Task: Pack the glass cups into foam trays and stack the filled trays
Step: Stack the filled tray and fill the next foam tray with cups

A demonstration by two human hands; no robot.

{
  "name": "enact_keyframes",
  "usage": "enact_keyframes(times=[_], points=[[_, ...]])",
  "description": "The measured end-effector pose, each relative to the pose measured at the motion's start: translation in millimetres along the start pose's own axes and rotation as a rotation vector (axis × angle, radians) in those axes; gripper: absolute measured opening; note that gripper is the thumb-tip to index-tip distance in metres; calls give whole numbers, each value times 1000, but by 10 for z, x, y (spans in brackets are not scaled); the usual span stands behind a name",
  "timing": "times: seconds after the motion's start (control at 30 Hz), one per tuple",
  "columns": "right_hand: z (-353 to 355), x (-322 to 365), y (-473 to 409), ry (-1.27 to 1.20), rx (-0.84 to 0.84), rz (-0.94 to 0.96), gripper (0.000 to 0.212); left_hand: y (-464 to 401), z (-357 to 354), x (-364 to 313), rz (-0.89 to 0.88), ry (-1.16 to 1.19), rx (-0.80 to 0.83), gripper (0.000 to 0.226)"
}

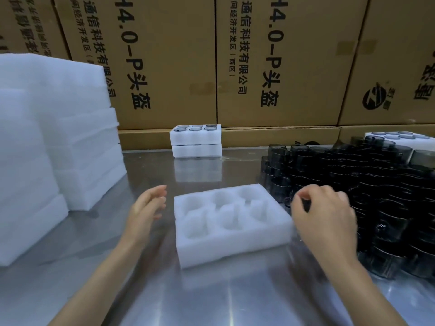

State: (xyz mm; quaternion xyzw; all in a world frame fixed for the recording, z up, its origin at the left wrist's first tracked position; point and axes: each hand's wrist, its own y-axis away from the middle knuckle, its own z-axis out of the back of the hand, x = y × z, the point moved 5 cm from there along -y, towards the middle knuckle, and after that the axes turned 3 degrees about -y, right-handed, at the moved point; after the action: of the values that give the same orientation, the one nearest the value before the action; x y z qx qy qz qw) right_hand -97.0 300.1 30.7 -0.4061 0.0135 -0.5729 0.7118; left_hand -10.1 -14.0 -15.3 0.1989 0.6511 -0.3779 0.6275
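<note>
Cartons (pixel 164 62) read "4.0-P"; both hands' fingers loosely apart beside empty foam tray (pixel 231 223)

Bright overhead light glares off the steel table (pixel 211 297); the right hand (pixel 326 216) is motion-blurred, and edges bow.

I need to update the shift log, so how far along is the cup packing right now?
Done: two filled trays stacked at the back, and another filled tray behind the cups. In hand: an empty six-pocket foam tray lies in front, the right hand reaching toward the loose smoked-glass cups, the left hand open beside the tray. Left: that large cup pile and the empty foam stack.
</note>
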Motion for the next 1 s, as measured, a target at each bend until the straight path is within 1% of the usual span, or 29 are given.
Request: enact_keyframes(times=[0.07, 0.13, 0.17, 0.23, 0.33, 0.43, 0.53, 0.6, 0.67, 0.73, 0.77, 0.83, 0.93, 1.0], points=[[-5, -123, -19, 140, 106, -77, 20, -50, -36, 105, 137, 50, -10, 20], [-76, -205, -6, 217, 236, -114, 28, -66, -121, 213, 264, 91, 7, 34], [-112, -224, 4, 236, 281, -116, 30, -69, -171, 248, 289, 82, 30, 41], [-153, -239, 5, 257, 317, -106, 28, -50, -271, 262, 277, 16, 90, 50], [-156, -269, -24, 248, 315, -115, 22, 27, -391, 200, 235, -89, 160, 52], [-126, -277, -44, 218, 291, -135, 19, 73, -393, 153, 207, -107, 147, 55], [-46, -265, -76, 134, 187, -140, 17, 103, -346, 145, 188, -96, 141, 54], [43, -245, -103, 6, 81, -128, 16, 111, -336, 152, 172, -96, 135, 52], [154, -154, -128, -216, -54, -63, 13, 106, -337, 168, 166, -95, 124, 50], [244, 75, -131, -424, -159, 91, 9, 92, -337, 178, 164, -75, 104, 48], [246, 228, -120, -495, -174, 170, 7, 88, -336, 178, 157, -67, 96, 46], [118, 558, -93, -568, -116, 289, 5, 86, -341, 177, 128, -80, 93, 44], [-268, 1019, -14, -588, 88, 415, 8, 82, -341, 186, 83, -140, 103, 44], [-525, 1229, 36, -593, 211, 461, 10, 80, -340, 188, 63, -169, 119, 43]])
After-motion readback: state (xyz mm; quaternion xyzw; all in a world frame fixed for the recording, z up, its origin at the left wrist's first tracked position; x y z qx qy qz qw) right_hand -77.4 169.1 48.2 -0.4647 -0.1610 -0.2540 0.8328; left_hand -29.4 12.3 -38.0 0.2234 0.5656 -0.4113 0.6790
